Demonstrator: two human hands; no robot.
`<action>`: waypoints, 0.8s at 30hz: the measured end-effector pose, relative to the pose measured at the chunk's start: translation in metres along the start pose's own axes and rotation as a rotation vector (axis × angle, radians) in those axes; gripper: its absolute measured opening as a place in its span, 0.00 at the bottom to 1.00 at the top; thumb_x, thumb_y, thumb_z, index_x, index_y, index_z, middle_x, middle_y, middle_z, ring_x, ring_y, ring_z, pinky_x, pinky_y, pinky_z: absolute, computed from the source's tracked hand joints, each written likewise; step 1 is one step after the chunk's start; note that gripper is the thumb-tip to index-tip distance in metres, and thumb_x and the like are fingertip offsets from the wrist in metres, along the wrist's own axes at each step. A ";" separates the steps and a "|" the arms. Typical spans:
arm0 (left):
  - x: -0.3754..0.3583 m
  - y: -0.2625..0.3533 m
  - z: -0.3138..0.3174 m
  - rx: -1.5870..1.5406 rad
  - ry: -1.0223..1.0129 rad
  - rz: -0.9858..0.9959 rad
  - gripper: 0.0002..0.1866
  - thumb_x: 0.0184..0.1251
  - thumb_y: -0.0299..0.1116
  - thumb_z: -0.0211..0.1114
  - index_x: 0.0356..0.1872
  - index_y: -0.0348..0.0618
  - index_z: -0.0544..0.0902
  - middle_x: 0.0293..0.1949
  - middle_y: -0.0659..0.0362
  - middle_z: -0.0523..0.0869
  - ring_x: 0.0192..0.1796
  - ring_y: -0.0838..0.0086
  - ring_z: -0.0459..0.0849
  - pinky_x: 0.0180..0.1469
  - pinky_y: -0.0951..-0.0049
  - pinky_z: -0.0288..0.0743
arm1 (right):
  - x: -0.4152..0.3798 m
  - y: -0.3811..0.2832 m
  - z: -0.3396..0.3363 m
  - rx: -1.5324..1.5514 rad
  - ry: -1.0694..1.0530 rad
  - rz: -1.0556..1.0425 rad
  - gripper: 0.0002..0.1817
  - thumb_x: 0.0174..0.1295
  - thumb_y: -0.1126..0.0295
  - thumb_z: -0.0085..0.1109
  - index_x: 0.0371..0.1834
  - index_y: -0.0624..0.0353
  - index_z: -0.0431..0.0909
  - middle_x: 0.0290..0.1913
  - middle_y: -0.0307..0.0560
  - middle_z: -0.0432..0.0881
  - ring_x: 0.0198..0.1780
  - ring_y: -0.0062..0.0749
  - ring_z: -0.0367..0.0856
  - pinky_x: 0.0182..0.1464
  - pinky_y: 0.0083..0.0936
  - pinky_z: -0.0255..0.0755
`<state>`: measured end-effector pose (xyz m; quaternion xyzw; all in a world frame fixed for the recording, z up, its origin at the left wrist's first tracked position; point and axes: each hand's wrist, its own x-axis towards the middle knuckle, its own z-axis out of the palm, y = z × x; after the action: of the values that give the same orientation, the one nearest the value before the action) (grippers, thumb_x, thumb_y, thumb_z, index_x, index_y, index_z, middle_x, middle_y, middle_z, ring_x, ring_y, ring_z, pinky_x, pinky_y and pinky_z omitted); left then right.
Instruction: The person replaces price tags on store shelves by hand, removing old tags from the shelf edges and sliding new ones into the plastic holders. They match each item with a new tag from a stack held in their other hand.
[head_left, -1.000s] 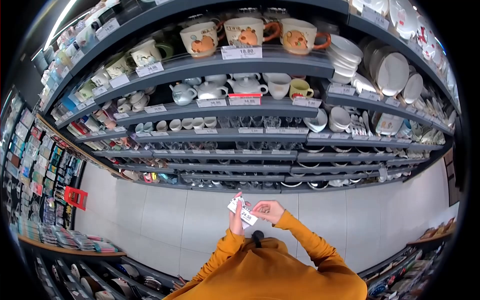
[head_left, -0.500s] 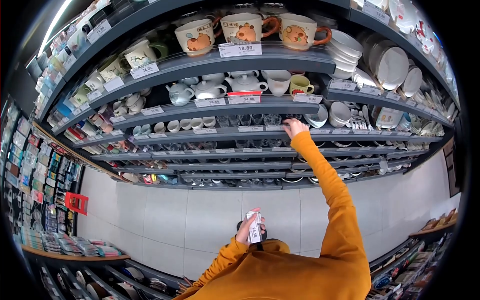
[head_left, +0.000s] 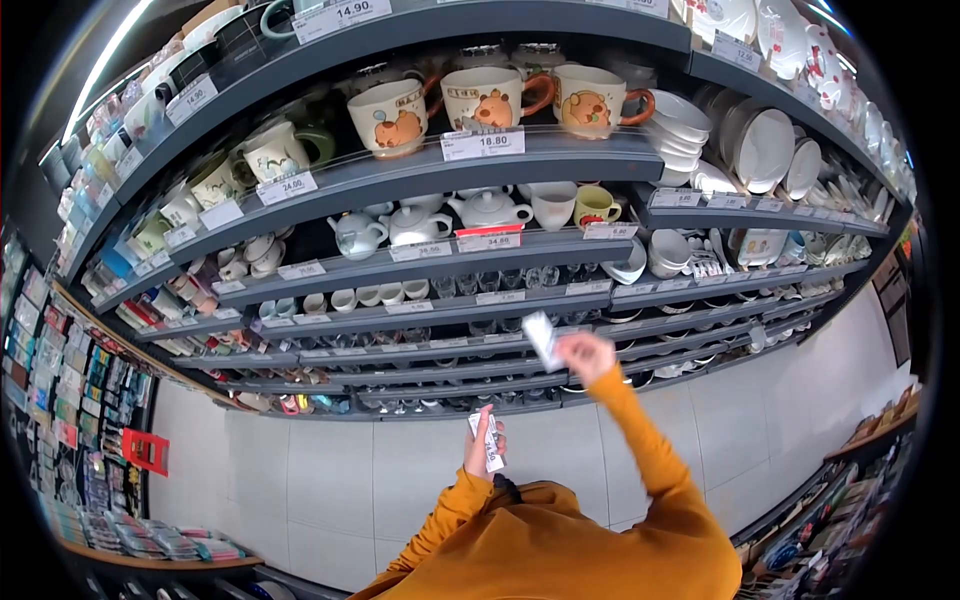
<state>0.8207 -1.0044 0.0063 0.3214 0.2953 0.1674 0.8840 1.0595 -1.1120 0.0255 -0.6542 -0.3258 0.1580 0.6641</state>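
Observation:
My right hand (head_left: 588, 358) is raised in front of the lower shelves, its fingers pinched on a white price tag (head_left: 541, 340). The tag is smeared by motion, so its print cannot be read. Lower down, close to my body, my left hand (head_left: 475, 456) is closed around several price tags (head_left: 492, 452) held together; the front one carries black print. Behind my right hand runs the shelf with glass cups (head_left: 511, 279), where price tags (head_left: 501, 297) line the front edge.
Mugs with animal pictures (head_left: 388, 120) stand on an upper shelf, with white teapots (head_left: 416, 226) below them. Plates (head_left: 763, 150) and bowls (head_left: 668, 253) fill the right side. A red stool-like object (head_left: 146, 451) is on the floor at left, beside hanging goods.
My right hand has come away from the glass-cup shelf, down and towards me, and now holds a price tag. My left hand has tilted its tags and shifted slightly left.

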 end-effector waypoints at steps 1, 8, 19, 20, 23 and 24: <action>0.003 0.003 0.003 0.010 0.018 0.020 0.25 0.71 0.48 0.54 0.62 0.46 0.65 0.34 0.61 0.73 0.23 0.80 0.69 0.22 0.82 0.62 | -0.033 -0.014 0.013 0.056 -0.044 0.164 0.05 0.59 0.75 0.62 0.37 0.60 0.81 0.33 0.36 0.83 0.28 0.16 0.77 0.28 0.14 0.71; 0.011 -0.019 0.001 0.230 -0.023 -0.040 0.19 0.70 0.37 0.57 0.60 0.45 0.72 0.36 0.65 0.77 0.34 0.83 0.76 0.34 0.82 0.71 | -0.143 -0.010 0.071 0.275 -0.114 0.563 0.12 0.56 0.67 0.69 0.40 0.59 0.80 0.27 0.37 0.82 0.24 0.12 0.72 0.26 0.11 0.65; 0.008 -0.060 0.048 0.051 -0.149 -0.243 0.24 0.70 0.30 0.51 0.67 0.48 0.64 0.38 0.56 0.79 0.38 0.71 0.82 0.42 0.71 0.79 | -0.034 0.002 -0.098 -0.568 0.046 0.046 0.10 0.56 0.65 0.64 0.39 0.55 0.80 0.38 0.40 0.83 0.29 0.29 0.81 0.31 0.25 0.73; 0.007 -0.070 0.059 0.092 -0.168 -0.243 0.27 0.69 0.29 0.51 0.69 0.50 0.60 0.40 0.55 0.79 0.36 0.73 0.81 0.39 0.73 0.78 | -0.011 0.000 -0.124 -0.661 0.104 0.005 0.11 0.57 0.65 0.63 0.41 0.54 0.79 0.40 0.41 0.81 0.31 0.34 0.82 0.33 0.30 0.74; 0.008 -0.124 0.081 0.097 -0.234 -0.237 0.27 0.68 0.30 0.52 0.68 0.50 0.61 0.40 0.56 0.79 0.32 0.74 0.79 0.33 0.76 0.76 | 0.050 0.025 -0.192 -0.937 0.224 -0.104 0.13 0.58 0.65 0.60 0.46 0.52 0.74 0.46 0.44 0.78 0.35 0.47 0.82 0.36 0.41 0.74; 0.003 -0.141 0.099 0.094 -0.152 -0.285 0.26 0.68 0.33 0.54 0.67 0.50 0.62 0.39 0.58 0.79 0.27 0.77 0.76 0.27 0.79 0.72 | 0.066 0.038 -0.209 -1.030 0.218 -0.181 0.16 0.58 0.66 0.60 0.50 0.51 0.74 0.46 0.44 0.78 0.34 0.48 0.81 0.35 0.42 0.74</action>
<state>0.9004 -1.1535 -0.0274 0.3290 0.2776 0.0014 0.9026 1.2508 -1.2265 0.0174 -0.8772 -0.3456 -0.1492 0.2981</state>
